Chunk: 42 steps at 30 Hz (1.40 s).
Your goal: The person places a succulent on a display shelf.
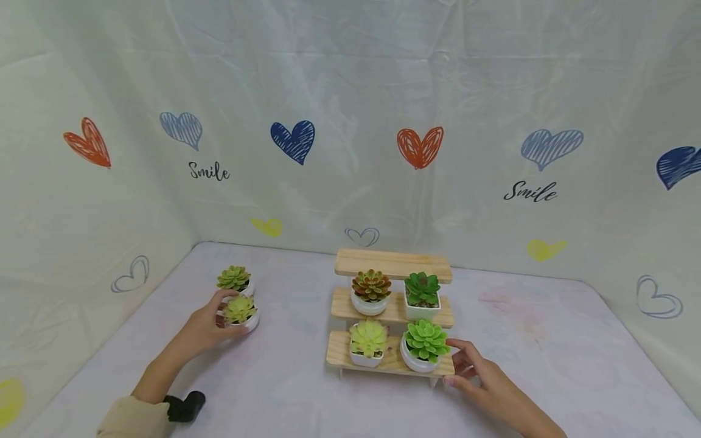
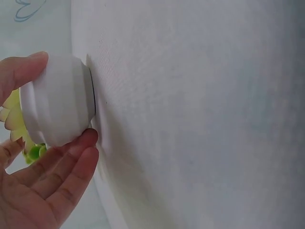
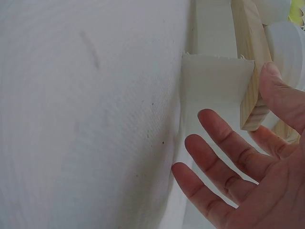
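Observation:
At the left, my left hand [image 1: 210, 322] grips a white pot holding a yellow-green artificial succulent [image 1: 240, 309]. In the left wrist view, the thumb lies on one side of the white pot [image 2: 62, 100] and fingertips on the other, low near the tabletop. My right hand [image 1: 482, 377] is at the right end of a three-tier wooden plant stand [image 1: 391, 364]. Its thumb and index finger pinch the end of the lowest board [image 3: 252, 102], while the other fingers extend loosely beside the white support [image 3: 217, 76].
Just behind the gripped pot stands another potted succulent [image 1: 233, 278]. The middle tier holds a reddish-brown succulent [image 1: 371, 286] and a dark green one [image 1: 422, 289]. On the lowest tier are a pale yellow-green one [image 1: 369, 339] and a bright green one [image 1: 426, 341]. A heart-printed curtain [image 1: 350, 79] surrounds the table.

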Tool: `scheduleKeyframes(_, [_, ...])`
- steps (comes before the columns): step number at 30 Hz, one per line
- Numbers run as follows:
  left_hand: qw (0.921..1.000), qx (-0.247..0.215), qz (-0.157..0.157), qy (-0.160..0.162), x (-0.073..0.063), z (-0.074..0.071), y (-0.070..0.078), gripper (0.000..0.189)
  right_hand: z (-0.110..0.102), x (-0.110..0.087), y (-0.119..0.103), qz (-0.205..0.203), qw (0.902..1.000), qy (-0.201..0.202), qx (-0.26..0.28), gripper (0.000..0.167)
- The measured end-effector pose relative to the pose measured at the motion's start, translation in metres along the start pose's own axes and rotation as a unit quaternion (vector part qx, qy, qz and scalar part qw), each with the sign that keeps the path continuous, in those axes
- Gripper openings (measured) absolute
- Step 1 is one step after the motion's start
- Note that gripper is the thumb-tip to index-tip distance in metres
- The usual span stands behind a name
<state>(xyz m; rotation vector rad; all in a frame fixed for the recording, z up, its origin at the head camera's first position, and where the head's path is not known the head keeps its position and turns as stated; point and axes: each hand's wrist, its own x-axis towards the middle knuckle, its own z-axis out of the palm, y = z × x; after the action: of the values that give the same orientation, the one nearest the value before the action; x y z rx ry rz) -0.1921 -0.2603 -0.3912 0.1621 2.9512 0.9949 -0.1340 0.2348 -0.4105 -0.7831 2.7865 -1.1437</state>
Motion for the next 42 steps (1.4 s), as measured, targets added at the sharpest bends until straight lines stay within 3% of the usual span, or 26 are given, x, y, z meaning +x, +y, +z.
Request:
scheduleKeyframes(11, [0.9992,-0.001,0.032,0.025,-0.002,0.003,0.020,0.076,0.000,0.000,0.001,-0.009,1.0000,0.000,0.000,0.052])
scheduleKeyframes(21, [0.9932,-0.035,0.079,0.078,0.003,0.002,0.062,0.068,0.000,-0.001,0.002,-0.011,0.9999,-0.001,0.002,0.052])
scheduleKeyframes(30, [0.9815,-0.072,0.129,0.121,0.013,0.007,0.103,0.067,0.000,-0.001,0.001,-0.008,1.0000,-0.002,-0.003,0.052])
scheduleKeyframes(42, [0.9690,-0.129,0.177,0.115,0.028,0.015,0.143,0.071,0.002,-0.001,0.006,-0.017,0.9998,-0.003,-0.010,0.053])
